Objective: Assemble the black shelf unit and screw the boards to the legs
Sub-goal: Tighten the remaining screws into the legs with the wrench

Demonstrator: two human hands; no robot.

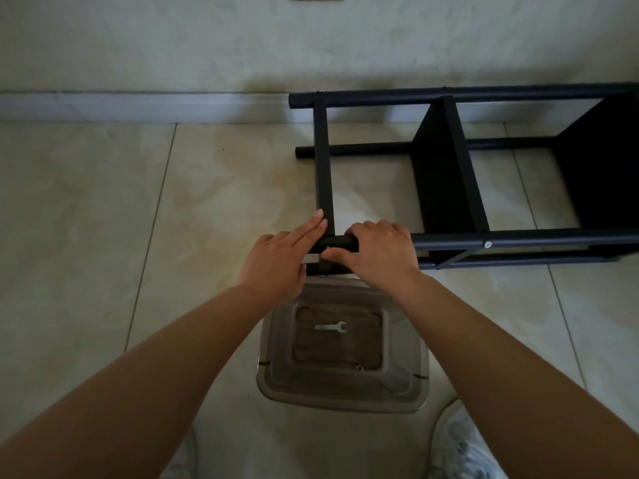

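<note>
No legible text or labels anywhere.

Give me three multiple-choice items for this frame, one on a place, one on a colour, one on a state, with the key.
1. Where does the small wrench lie?
A. Inside the clear plastic bin
B. On the bare floor by the wall
C. On top of a shelf board

2. What colour is the shelf unit?
A. White
B. Black
C. Red

3. What is the right hand doing?
A. Hanging idle, off the frame
B. Gripping the end of the nearest leg
C. Holding the wrench

Key: 1 A, the wrench rests on the bin's bottom. 2 B, the boards and legs are all black. 3 B, its fingers curl round the tube, while the left hand lies with straight fingers against the end board.
</note>
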